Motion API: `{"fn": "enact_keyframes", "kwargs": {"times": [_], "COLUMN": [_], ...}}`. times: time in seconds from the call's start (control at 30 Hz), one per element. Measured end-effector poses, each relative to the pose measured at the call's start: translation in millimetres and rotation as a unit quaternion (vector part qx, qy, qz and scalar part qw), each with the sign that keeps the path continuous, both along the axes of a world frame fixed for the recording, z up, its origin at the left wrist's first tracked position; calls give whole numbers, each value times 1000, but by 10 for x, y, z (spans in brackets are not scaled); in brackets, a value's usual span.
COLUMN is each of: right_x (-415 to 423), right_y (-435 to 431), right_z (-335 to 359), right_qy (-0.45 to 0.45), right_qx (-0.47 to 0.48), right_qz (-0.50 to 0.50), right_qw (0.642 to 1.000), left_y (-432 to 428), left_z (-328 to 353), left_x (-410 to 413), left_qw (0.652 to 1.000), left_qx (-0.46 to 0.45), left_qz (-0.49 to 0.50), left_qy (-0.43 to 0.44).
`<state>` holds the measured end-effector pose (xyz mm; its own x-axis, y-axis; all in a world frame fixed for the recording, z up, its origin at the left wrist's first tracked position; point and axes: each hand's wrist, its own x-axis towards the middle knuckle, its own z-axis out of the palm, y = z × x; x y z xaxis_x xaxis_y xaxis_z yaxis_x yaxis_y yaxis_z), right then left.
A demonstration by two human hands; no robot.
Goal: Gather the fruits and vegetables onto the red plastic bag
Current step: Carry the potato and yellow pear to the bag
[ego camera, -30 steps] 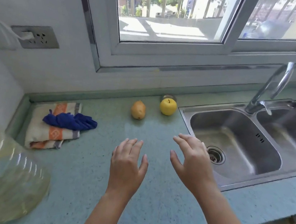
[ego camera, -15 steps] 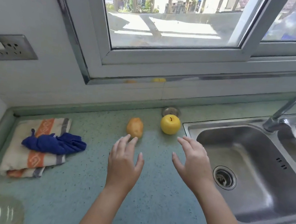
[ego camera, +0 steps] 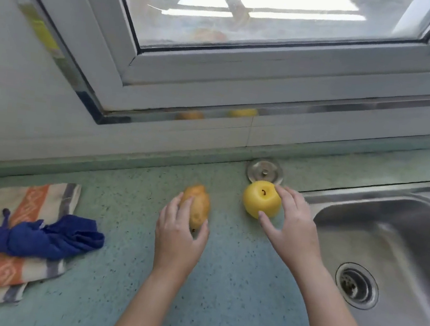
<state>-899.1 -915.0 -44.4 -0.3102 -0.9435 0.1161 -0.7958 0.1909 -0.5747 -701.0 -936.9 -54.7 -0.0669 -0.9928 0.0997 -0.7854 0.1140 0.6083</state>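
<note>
Both hands down on the tabletop (ego camera: 217,300), one per fruit, so I can lift both in one go. Left hand (ego camera: 179,240) cupped over the brownish oblong fruit (ego camera: 198,208) (pear or potato, can't tell), fingers (ego camera: 184,208) draped on it, grip not clenched yet. Right hand (ego camera: 292,227) spread around the yellow apple (ego camera: 259,199), thumb and fingertips touching its smooth waxy skin, not lifted. Apple sits just in front of a metal sink plug (ego camera: 265,169), beside the steel sink (ego camera: 387,254). Speckled stone top looks slick, so round fruit could roll. Red bag not in view.
</note>
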Motion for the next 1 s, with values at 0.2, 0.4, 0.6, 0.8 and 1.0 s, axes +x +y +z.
{"fn": "enact_keyframes", "kwargs": {"times": [0.2,0.4,0.6,0.8,1.0], "right_x": [-27,28,102,128,192], "right_y": [-242,-326,-345,-326,-155], "right_z": [-190,-341,-423,-414,-236], "right_qy": [-17,-49,-67,-82,-89], "right_qx": [7,3,-24,-39,-53], "right_qz": [-5,2,-12,-22,-9], "right_qw": [1000,999,997,996,995], "left_y": [-209,-280,-330,-329,-202], "left_z": [-164,-287,-356,-385,-312], "left_x": [-111,-145,-134,-153,-132], "left_qw": [1000,1000,999,998,997], "left_qx": [9,19,35,37,38], "left_qz": [4,15,28,40,49], "left_qy": [8,12,16,26,42]}}
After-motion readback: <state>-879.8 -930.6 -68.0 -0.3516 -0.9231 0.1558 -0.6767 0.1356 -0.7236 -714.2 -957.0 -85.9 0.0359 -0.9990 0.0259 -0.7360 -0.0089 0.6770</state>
